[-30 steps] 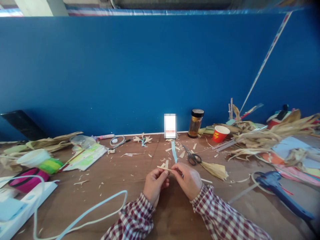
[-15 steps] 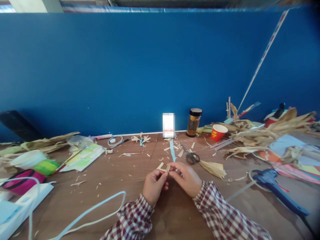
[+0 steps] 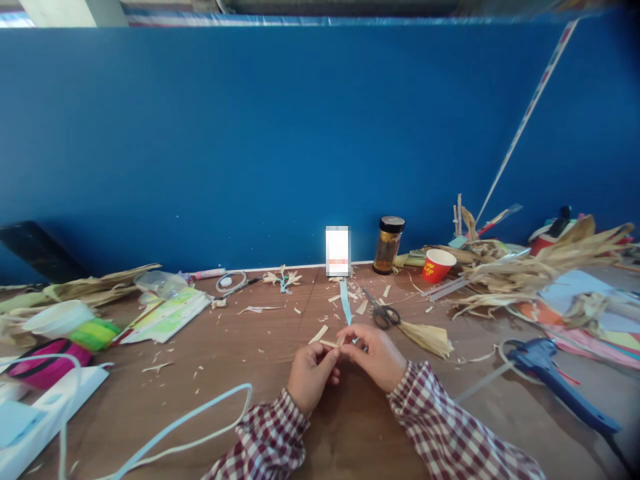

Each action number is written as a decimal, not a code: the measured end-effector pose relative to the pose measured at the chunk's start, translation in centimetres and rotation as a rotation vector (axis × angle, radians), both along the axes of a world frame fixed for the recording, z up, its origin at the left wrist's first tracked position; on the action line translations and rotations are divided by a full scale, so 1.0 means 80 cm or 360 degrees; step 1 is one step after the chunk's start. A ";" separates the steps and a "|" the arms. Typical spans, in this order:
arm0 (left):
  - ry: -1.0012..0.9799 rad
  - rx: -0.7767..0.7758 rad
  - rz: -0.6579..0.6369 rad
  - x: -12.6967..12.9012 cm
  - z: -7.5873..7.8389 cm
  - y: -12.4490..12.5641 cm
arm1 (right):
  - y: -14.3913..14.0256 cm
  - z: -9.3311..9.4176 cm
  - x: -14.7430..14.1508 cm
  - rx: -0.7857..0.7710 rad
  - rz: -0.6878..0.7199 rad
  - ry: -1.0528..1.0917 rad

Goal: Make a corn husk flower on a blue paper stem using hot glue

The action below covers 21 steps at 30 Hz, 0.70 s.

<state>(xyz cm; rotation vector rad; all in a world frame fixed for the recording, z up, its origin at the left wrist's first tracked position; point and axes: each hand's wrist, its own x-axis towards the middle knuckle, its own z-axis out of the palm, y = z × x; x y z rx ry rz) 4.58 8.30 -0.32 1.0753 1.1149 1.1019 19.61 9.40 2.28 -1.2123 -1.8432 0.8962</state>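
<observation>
Low in the middle of the head view, my left hand (image 3: pixel 307 379) and my right hand (image 3: pixel 377 358) meet fingertip to fingertip. Both are closed in a pinch on a narrow, pale corn husk strip (image 3: pixel 329 344); the fingers cover part of it. Just beyond my left fingertips lies a separate piece of husk (image 3: pixel 319 334). A light blue strip (image 3: pixel 345 303) runs along the table behind my right hand. Dark-handled scissors (image 3: pixel 385 317) rest to the right of it, beside a fanned bundle of dry husk (image 3: pixel 426 338).
A blue glue gun (image 3: pixel 560 380) lies at right, near a heap of dry husks (image 3: pixel 540 273). A lidded jar (image 3: pixel 389 247) and red paper cup (image 3: pixel 439 267) stand near the blue partition (image 3: pixel 280 147). A white cable (image 3: pixel 190 410) loops at front left. A small husk figure (image 3: pixel 283 280) stands behind.
The husk end that stuck up between my fingertips is lower now and mostly covered by my right fingers. My hands have barely shifted otherwise.
</observation>
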 end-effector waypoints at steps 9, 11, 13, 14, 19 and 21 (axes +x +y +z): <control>-0.0010 -0.0014 0.0025 0.002 0.003 -0.001 | 0.002 -0.001 0.001 -0.0054 0.0005 0.0026; -0.0018 -0.0013 0.0027 0.002 0.003 -0.001 | 0.002 -0.003 0.001 -0.0056 -0.0001 0.0021; -0.0022 -0.0006 0.0027 0.002 0.003 -0.002 | 0.002 -0.003 0.001 -0.0023 0.0017 -0.0017; -0.0017 -0.0006 0.0028 0.002 0.003 -0.001 | 0.002 -0.003 0.001 -0.0014 0.0027 -0.0031; 0.0040 -0.0080 -0.0021 0.002 0.003 0.000 | -0.001 0.000 0.000 0.0199 -0.0027 -0.0213; 0.0030 -0.0091 -0.0025 0.002 0.003 0.000 | -0.004 0.000 -0.003 0.0379 -0.0079 -0.0370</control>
